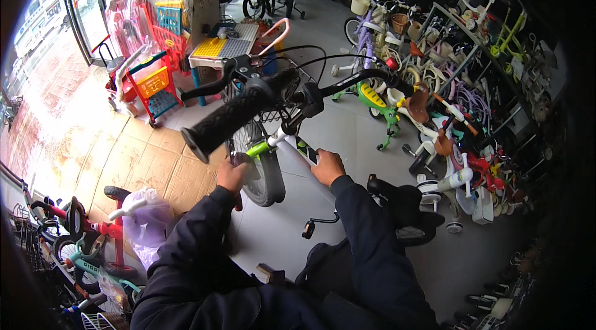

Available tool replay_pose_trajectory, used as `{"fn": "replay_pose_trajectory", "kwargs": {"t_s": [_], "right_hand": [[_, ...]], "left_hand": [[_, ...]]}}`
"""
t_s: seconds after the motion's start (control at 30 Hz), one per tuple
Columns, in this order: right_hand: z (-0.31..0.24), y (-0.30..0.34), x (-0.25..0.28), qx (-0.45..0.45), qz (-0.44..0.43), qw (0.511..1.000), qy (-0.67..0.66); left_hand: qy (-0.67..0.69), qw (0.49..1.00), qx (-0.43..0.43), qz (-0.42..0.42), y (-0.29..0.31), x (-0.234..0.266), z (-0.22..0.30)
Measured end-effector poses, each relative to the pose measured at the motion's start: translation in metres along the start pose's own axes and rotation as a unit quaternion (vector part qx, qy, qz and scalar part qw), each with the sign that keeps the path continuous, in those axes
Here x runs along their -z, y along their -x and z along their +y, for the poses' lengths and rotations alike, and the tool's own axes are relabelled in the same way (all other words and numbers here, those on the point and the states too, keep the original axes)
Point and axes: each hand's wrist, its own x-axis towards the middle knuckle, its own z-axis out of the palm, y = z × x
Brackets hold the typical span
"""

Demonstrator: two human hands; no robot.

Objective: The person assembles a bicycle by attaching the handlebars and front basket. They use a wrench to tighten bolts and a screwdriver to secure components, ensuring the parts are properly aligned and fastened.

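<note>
Got the right grip [327, 167] wrapped round the smooth white metal tube [301, 160] of a white-and-green bicycle [324, 192], directly ahead over grey floor tiles [273, 244]. Got the left grip [233, 173] curled beside the round black rubber tyre [274, 184], can't tell if holding anything. Also seeing a ridged black handlebar sleeve [239, 119].

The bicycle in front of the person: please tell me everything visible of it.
The bicycle has a white, painted-looking tube and a lime-green part near the front. Its black handlebar carries a rubbery-looking ribbed grip, a brake lever and thin cables. The dark-tyred front wheel is left, the black saddle and a pedal farther right. It rests on the grey floor. The right hand holds the tube; the left hand is at the lime-green part, contact unclear.
</note>
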Motion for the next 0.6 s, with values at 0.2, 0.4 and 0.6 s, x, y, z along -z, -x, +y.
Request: {"fn": "replay_pose_trajectory", "kwargs": {"t_s": [0.2, 0.4, 0.6], "right_hand": [[0.003, 0.036, 0.036, 0.005, 0.032, 0.999, 0.043], [-0.052, 0.113, 0.042, 0.174, 0.024, 0.938, -0.299], [-0.032, 0.148, 0.054, 0.049, 0.088, 0.964, -0.247]], "left_hand": [[-0.026, 0.99, 0.032, -0.137, 0.026, -0.031, 0.014], [0.217, 0.91, 0.063, -0.347, 0.082, -0.057, 0.083], [0.329, 0.848, 0.128, -0.397, 0.095, -0.081, 0.101]]}}
